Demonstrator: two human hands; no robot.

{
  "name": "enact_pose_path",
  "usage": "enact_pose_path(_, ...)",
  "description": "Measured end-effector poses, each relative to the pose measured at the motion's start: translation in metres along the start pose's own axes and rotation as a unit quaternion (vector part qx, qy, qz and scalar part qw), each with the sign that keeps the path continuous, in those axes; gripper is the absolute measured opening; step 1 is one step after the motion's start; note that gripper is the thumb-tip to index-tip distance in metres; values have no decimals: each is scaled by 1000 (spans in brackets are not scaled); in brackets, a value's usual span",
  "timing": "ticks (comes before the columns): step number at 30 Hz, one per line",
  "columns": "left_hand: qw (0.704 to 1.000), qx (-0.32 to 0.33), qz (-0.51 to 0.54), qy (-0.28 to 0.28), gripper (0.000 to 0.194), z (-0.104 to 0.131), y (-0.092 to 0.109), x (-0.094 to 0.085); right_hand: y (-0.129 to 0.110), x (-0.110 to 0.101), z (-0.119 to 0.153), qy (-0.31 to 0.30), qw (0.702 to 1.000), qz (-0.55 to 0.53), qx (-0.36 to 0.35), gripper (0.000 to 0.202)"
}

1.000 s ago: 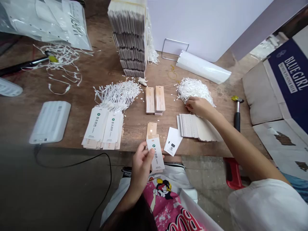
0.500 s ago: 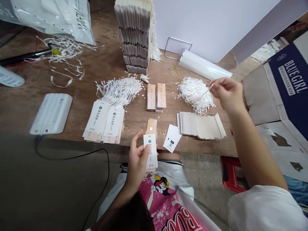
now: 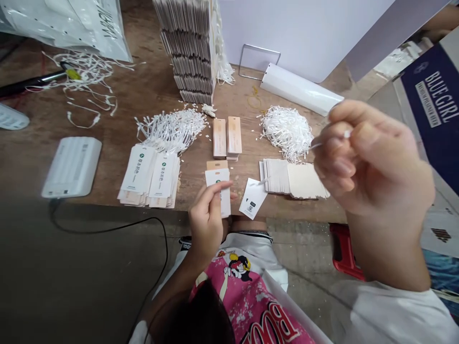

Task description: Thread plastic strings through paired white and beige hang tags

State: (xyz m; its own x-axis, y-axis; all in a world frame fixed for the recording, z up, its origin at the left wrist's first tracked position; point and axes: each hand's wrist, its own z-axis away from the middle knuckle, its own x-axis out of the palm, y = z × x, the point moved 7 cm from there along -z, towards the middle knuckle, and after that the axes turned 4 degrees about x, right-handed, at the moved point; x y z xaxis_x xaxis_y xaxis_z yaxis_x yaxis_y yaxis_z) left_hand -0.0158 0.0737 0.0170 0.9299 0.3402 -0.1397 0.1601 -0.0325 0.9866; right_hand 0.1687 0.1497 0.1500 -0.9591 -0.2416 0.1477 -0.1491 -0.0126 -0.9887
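White string (image 3: 346,134) is pinched by the right hand (image 3: 373,157), to the right of the string heap (image 3: 287,133). Nearer the body and left of that heap, the left hand (image 3: 206,220) crosses one printed white tag (image 3: 217,177); whether it clamps it, I cannot tell. Loose fingertips could drop the string; a nudge could slide the tag off the counter (image 3: 193,184). Left of the heap: two tan tag stacks (image 3: 234,135), two printed tag piles (image 3: 162,174).

The box (image 3: 436,107) reads "BLUE GIRL" and "PREMIUM PILSENER BEER"; the bag (image 3: 71,26), "WAR" plus an unclear last letter; the shirt (image 3: 244,306), "BOO", cut off. Tags (image 3: 138,169) bear a green logo and Chinese characters, the card (image 3: 252,198) a QR code. The power bank's (image 3: 71,167) print is illegible.
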Motion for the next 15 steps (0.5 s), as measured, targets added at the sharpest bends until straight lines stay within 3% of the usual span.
enact_pose_path(2, 998, 58, -18, -21, 27, -8, 12, 2, 13, 10, 7, -31, 999, 18, 32, 13)
enact_pose_path(4, 993, 65, 19, -102, 28, -12, 14, 13, 23, 15, 10, -30, 995, 77, 48, 12)
enact_pose_path(6, 977, 24, 88, -192, 27, -8, 11, 28, 28, 19, 10, -22, 989, 141, 49, 17)
enact_pose_path(8, 960, -31, 143, -241, 24, 0, 6, 39, 32, 21, 7, -18, 984, 171, 47, 22)
enact_pose_path(11, 937, -87, 195, -275, 18, 12, 3, 50, 39, 19, 2, -12, 982, 177, 58, 27)
enact_pose_path(15, 933, -98, 201, -282, 17, 20, 4, 52, 49, 6, -4, 6, 977, 199, 69, 32)
